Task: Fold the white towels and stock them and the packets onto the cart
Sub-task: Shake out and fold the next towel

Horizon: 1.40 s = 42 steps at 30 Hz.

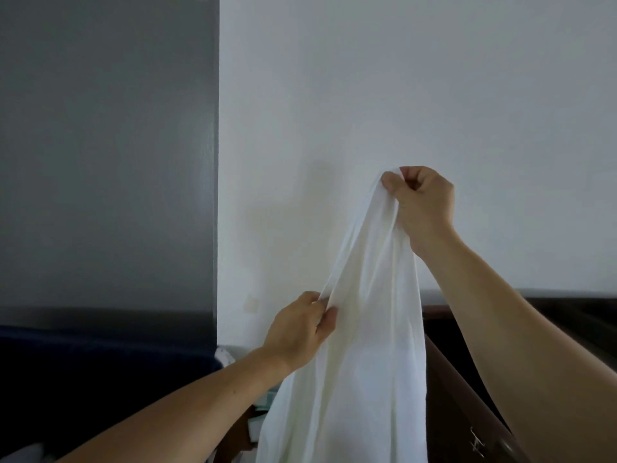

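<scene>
Holding a white towel [367, 329] up, your right hand [424, 202] pinches its top corner with curled fingers. Your left hand [300, 329] pinches its edge lower down between thumb and fingers.

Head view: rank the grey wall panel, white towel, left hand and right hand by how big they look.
1. grey wall panel
2. white towel
3. right hand and left hand: these look about alike, so they are not ranked against each other.
</scene>
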### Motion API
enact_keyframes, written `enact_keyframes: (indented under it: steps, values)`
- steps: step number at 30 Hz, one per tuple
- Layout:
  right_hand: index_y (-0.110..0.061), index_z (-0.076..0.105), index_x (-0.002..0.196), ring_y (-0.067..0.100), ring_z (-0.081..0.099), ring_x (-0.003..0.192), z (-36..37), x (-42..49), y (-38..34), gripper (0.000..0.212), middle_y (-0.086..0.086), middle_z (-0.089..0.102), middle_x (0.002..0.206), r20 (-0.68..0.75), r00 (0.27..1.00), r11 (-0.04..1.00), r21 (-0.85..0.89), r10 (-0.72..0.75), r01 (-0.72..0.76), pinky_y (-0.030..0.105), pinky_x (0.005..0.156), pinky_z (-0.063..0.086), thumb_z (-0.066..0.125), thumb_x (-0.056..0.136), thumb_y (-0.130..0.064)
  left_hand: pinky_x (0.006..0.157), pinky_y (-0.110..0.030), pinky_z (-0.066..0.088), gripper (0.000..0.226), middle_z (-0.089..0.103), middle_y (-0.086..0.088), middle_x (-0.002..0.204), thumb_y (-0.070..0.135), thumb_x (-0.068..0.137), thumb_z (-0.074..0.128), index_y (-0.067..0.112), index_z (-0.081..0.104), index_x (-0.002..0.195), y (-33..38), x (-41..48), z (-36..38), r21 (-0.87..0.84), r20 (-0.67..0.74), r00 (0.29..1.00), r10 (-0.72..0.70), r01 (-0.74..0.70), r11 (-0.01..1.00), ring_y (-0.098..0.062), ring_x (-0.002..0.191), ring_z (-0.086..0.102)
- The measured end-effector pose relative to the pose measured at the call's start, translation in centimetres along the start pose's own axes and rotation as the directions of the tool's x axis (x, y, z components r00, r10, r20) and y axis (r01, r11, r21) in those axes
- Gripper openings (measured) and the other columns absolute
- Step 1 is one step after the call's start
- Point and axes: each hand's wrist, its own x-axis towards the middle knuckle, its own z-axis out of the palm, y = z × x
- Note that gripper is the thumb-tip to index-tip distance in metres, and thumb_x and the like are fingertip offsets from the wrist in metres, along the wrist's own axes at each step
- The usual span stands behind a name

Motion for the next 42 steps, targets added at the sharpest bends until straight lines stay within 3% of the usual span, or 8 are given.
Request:
enact_keyframes:
  steps: [3,7,11,21,30,36,39,42]
  values:
    - [-0.016,0.071,0.093,-0.001,0.054,0.059,-0.8,0.1,0.6,0.011,-0.009,0.062,0.073,-0.02,1.0,1.0,-0.011,0.017,-0.017,0.018,0.061,0.048,0.075,0.087,-0.025,0.078,-0.038,0.053,0.051,0.059,0.003,0.095,0.049,0.102,0.027,0.016,0.065,0.11,-1.1,-1.0,-0.1,-0.051,0.074,0.997,-0.029,0.033,0.998,-0.015,0.082,0.06]
    - [-0.017,0.071,0.091,0.005,0.056,0.065,-1.7,0.1,1.2,0.011,-0.009,0.062,0.074,-0.028,0.999,0.998,-0.035,0.042,-0.043,0.023,0.063,0.047,0.075,0.087,-0.025,0.074,-0.024,0.053,0.029,0.06,0.003,0.093,0.034,0.105,0.041,0.019,0.066,0.104,-2.6,-2.1,-0.4,-0.278,0.167,0.982,-0.084,0.129,0.952,-0.007,0.079,0.06]
    - [-0.019,0.07,0.088,0.004,0.058,0.067,-2.4,0.4,1.1,0.007,-0.009,0.063,0.076,-0.062,0.997,0.998,-0.021,0.053,-0.054,0.022,0.067,0.049,0.074,0.087,-0.024,0.079,-0.023,0.053,0.032,0.062,-0.007,0.1,0.029,0.103,0.048,0.005,0.069,0.101,-3.2,-2.4,-1.2,-0.412,0.23,0.962,-0.15,0.235,0.88,-0.01,0.084,0.062]
    - [-0.021,0.069,0.085,0.007,0.058,0.069,-4.4,1.8,0.7,0.007,-0.009,0.063,0.076,-0.128,0.991,0.998,-0.031,0.049,-0.053,0.026,0.071,0.051,0.076,0.085,-0.024,0.088,-0.023,0.053,0.017,0.074,0.001,0.097,0.026,0.095,0.063,0.017,0.076,0.101,-3.5,-1.6,-4.1,-0.628,0.202,0.938,-0.281,0.345,0.698,-0.012,0.093,0.07]
    - [-0.024,0.068,0.085,0.006,0.06,0.073,-5.0,2.1,0.4,0.008,-0.009,0.064,0.079,-0.112,0.994,0.998,-0.059,0.012,-0.018,0.026,0.076,0.053,0.076,0.085,-0.024,0.093,-0.017,0.052,0.019,0.075,0.01,0.102,0.026,0.092,0.069,0.022,0.074,0.11,-5.0,-1.0,-5.2,-0.476,0.226,0.922,-0.315,0.387,0.79,0.001,0.093,0.069]
    - [-0.022,0.067,0.089,0.001,0.058,0.072,-5.6,2.0,1.3,0.008,-0.012,0.063,0.079,-0.105,0.994,0.996,-0.085,0.018,-0.027,0.021,0.077,0.05,0.075,0.087,-0.024,0.089,-0.033,0.056,0.011,0.075,0.005,0.097,0.031,0.098,0.06,0.025,0.067,0.105,-5.9,-1.6,-5.3,-0.314,0.213,0.94,-0.266,0.323,0.893,-0.012,0.092,0.07]
    - [-0.025,0.066,0.09,0.001,0.06,0.077,-5.9,1.9,2.1,0.009,-0.014,0.064,0.082,-0.087,0.996,0.99,-0.137,0.03,-0.042,0.021,0.078,0.05,0.075,0.088,-0.024,0.086,-0.032,0.055,0.017,0.075,-0.003,0.095,0.033,0.097,0.06,0.022,0.051,0.106,-6.1,-1.8,-5.5,-0.329,0.223,0.92,-0.323,0.383,0.863,-0.017,0.09,0.069]
    - [-0.026,0.066,0.093,0.011,0.064,0.086,-5.8,1.8,3.6,0.011,-0.014,0.065,0.084,-0.094,0.994,0.981,-0.178,0.06,-0.076,0.029,0.086,0.053,0.075,0.087,-0.027,0.089,-0.028,0.055,0.02,0.075,0.003,0.097,0.032,0.097,0.061,0.018,0.061,0.11,-6.3,-1.8,-5.1,-0.249,0.299,0.898,-0.322,0.399,0.882,-0.009,0.091,0.069]
